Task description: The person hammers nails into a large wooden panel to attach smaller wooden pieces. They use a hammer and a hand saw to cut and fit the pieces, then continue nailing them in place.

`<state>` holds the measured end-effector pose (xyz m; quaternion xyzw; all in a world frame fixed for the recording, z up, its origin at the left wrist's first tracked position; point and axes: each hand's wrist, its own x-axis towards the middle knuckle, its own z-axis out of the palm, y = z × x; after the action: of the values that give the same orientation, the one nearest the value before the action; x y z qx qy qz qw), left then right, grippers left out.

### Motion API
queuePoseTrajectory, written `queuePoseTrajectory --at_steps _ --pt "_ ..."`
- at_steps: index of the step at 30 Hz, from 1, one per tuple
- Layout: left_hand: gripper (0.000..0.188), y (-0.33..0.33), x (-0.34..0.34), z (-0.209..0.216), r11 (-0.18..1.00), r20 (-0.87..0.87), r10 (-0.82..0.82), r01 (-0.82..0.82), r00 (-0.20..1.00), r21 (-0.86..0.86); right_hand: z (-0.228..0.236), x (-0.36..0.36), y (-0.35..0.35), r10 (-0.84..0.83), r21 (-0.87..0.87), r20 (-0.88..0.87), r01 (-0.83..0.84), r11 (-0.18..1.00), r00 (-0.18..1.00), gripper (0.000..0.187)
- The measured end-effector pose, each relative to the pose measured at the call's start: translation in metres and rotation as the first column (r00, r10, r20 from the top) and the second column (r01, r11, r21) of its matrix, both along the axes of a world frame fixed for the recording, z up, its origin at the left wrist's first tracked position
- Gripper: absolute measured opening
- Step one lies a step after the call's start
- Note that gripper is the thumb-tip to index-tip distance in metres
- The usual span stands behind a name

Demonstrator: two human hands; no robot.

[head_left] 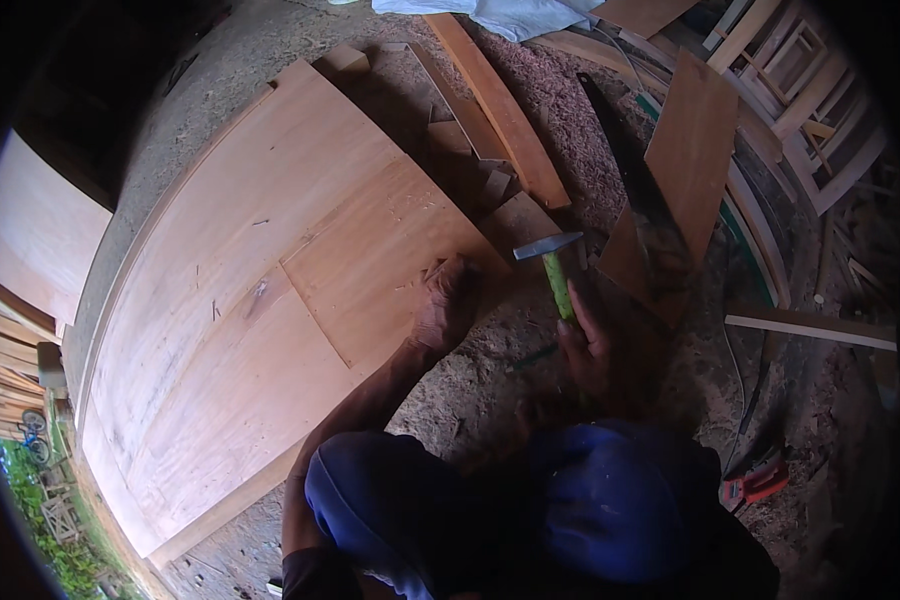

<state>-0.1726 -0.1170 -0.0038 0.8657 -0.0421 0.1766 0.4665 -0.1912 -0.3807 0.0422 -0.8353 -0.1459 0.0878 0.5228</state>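
A large pale wooden panel, built like a door with a frame and flush plywood, lies flat before me to the left. My left hand rests at its right edge with the fingers curled together. Whatever they pinch is too small or hidden to name. Gripped in my right hand is a hammer with a bright green handle and a grey metal head. The hammer head is raised just right of the panel's edge, apart from my left hand. A few thin nails lie loose on the panel's left half.
Beyond the panel lie a long reddish board and wood offcuts. To the right are a handsaw, a brown plywood piece, a pale batten and a red tool. Wooden frames are stacked far right. Shavings cover the ground.
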Motion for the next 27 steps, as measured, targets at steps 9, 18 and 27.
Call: queuePoseTrajectory --at_steps 9,18,27 --pt "0.025 -0.01 0.01 0.005 0.97 0.028 0.098 -0.102 0.995 0.222 0.05 0.001 0.006 0.154 -0.196 0.251 -0.105 0.975 0.956 0.053" --pt "0.024 -0.017 0.015 0.009 0.977 0.055 0.092 -0.1 0.994 0.188 0.069 0.001 0.02 0.244 -0.509 0.224 -0.1 0.855 0.944 0.05" --pt "0.024 -0.018 0.012 0.013 0.97 0.026 0.102 -0.105 0.994 0.219 0.058 0.002 0.014 0.224 -0.398 0.014 -0.2 0.895 0.974 0.055"
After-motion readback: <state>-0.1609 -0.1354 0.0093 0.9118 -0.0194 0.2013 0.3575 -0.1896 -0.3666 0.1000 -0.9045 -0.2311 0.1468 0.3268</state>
